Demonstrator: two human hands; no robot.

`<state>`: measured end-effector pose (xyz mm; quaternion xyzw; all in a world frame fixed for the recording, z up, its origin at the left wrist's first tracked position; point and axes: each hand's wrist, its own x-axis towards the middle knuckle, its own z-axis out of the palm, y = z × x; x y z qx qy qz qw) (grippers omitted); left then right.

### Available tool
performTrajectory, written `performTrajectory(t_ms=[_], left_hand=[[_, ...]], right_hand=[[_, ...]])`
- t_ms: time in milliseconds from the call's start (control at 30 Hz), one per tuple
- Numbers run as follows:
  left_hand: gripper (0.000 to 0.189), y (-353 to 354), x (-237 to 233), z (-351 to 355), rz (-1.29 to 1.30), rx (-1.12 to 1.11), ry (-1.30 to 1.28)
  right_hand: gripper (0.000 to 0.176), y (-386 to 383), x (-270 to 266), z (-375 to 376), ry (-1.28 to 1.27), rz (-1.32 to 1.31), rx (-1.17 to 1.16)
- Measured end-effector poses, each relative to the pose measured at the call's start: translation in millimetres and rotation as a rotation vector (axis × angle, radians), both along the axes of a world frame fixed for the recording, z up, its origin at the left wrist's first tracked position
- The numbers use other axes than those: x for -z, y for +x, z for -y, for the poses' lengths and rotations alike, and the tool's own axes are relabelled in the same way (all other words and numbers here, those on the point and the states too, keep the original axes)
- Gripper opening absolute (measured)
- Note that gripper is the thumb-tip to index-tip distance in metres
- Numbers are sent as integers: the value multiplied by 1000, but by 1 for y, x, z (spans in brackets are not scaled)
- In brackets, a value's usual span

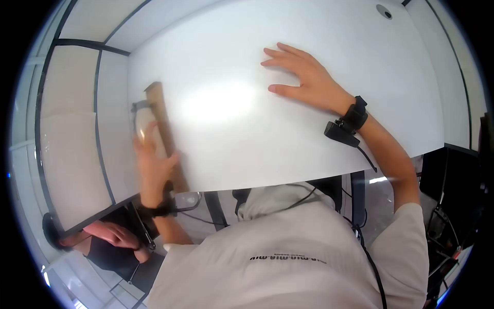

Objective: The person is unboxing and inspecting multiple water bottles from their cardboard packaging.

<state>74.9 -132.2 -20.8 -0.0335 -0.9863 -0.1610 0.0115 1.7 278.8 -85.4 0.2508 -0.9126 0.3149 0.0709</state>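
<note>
At the desk's [231, 165] left end, the person's left hand [154, 159] lies over a blurred pale elongated object [145, 121] beside a brown strip [163, 116], perhaps steadying it, though whether it grips cannot be told, while the right hand [311, 82] spreads empty above the desk's right half.

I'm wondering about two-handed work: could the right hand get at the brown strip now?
Probably yes, by reaching across: the right hand looks empty, and only bare white tabletop shows between it and the brown strip. The left hand overlaps its near half.
</note>
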Motion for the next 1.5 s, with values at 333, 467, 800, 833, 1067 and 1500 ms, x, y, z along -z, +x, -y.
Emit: performTrajectory(t_ms=[333,467,800,833,1067,1500], left_hand=[[62,27,-1,62,-42,-41,-277],[53,33,8,65,-240,-77,-767],[23,93,21,91,-880,-284,53],[32,97,22,99,-968,-331,137],[35,95,28,149,-858,-724,678],[43,78,63,184,-872,-704,590]], right_hand=[[44,-3,4,0,-23,-25,2],[43,-3,5,0,-23,-23,-6],[43,-3,0,-1,14,-11,-3],[43,-3,-1,0,17,-8,3],[42,-3,-1,1,21,-17,-2],[38,-4,2,-2,-46,-13,-12]])
